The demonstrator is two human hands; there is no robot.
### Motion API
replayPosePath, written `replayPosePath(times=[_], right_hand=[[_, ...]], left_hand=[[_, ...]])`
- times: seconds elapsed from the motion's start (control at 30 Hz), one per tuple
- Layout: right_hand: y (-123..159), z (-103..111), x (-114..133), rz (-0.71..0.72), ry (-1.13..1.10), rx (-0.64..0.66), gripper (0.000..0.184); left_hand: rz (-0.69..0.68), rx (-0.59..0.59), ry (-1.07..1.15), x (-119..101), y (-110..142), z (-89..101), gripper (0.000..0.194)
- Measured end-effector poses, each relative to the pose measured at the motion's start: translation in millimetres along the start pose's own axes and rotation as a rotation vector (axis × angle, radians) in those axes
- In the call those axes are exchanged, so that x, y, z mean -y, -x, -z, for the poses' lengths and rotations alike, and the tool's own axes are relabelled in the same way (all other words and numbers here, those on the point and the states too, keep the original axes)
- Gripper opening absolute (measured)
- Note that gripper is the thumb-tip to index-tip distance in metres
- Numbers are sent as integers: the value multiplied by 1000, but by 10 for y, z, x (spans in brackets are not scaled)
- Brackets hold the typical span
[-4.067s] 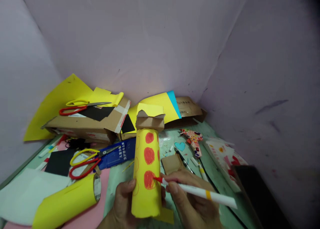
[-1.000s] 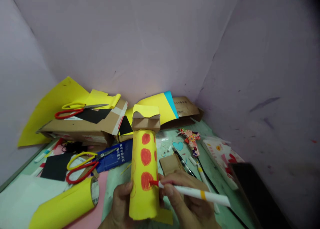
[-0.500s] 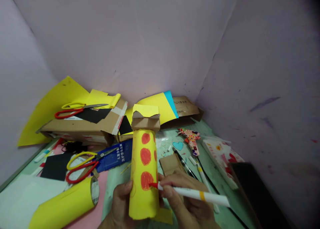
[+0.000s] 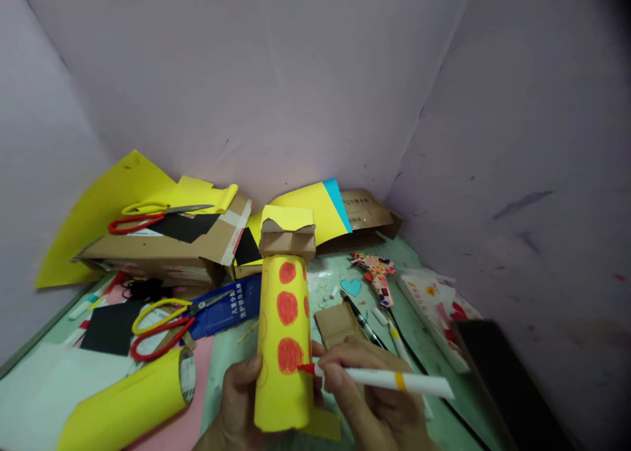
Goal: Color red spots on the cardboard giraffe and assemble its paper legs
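Observation:
My left hand (image 4: 240,395) grips a yellow paper-covered cardboard tube (image 4: 284,402) near its lower end, thumb on its left side. Down its front run three filled red-orange spots, with outlined circles along the left edge. A bare cardboard piece topped with yellow paper (image 4: 287,231) shows at the tube's far end. In my right hand (image 4: 367,392) is a white marker (image 4: 379,379) with a red tip and an orange band. Its tip rests at the lower right edge of the nearest red spot. The fingers behind the tube are hidden.
A second yellow tube (image 4: 128,402) lies at the left, beside red-and-yellow scissors (image 4: 162,332). More scissors (image 4: 142,221) lie on a cardboard box (image 4: 162,247). A patterned glue gun (image 4: 377,273), a blue heart (image 4: 351,287) and a black pen (image 4: 365,323) sit right of the tube.
The marker tip has shifted slightly right and down toward the spot's edge, my right hand moving with it. The tube and my left hand look almost unmoved.

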State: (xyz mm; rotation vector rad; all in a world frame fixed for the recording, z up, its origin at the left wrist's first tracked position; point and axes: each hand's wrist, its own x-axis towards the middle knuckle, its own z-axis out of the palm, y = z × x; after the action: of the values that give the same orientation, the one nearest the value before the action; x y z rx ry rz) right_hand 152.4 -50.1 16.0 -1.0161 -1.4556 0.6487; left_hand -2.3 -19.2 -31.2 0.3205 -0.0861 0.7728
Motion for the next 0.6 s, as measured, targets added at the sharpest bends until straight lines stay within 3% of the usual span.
replayPosePath(times=[0.17,0.33,0.6], right_hand=[[-8,7,22,-34,22,-39,13],[-34,-9,46,33,33,-97,12],[12,-7,-31,-9,2,-41,12]], left_hand=[[12,47,1,-23,-32,-39,43],[7,68,26,-30,-34,-55,41],[23,22,2,-20,-11,-25,39]])
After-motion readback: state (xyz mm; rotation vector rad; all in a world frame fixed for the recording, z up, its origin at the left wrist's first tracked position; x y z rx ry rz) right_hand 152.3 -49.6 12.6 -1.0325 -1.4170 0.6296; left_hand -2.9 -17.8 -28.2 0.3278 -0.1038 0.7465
